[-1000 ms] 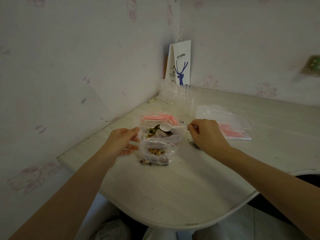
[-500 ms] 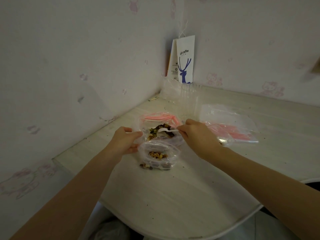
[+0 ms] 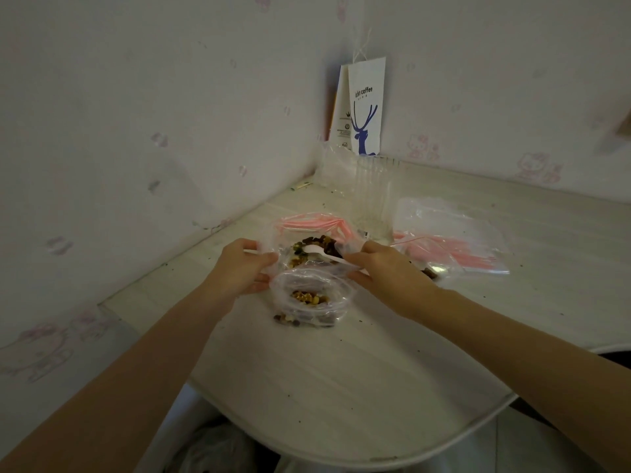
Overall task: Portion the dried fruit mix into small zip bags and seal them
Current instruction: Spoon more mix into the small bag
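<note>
A small clear zip bag (image 3: 312, 297) stands open on the table with some dried fruit mix in its bottom. My left hand (image 3: 240, 268) pinches the bag's left rim. Just behind it lies a larger clear bag of dried fruit mix (image 3: 312, 249). A white plastic spoon (image 3: 321, 253) rests with its bowl on that mix. My right hand (image 3: 386, 276) grips the spoon's handle, right of the small bag's rim.
A stack of empty zip bags with pink seals (image 3: 454, 244) lies to the right; more pink-sealed bags (image 3: 312, 221) lie behind the fruit. Clear plastic cups (image 3: 374, 196) and a white paper coffee bag (image 3: 365, 107) stand in the corner. The pale table (image 3: 341, 387) has a rounded front edge.
My right hand brought the spoon down from above the fruit mix onto it and closer to the small bag. The left hand kept its hold on the bag's rim.
</note>
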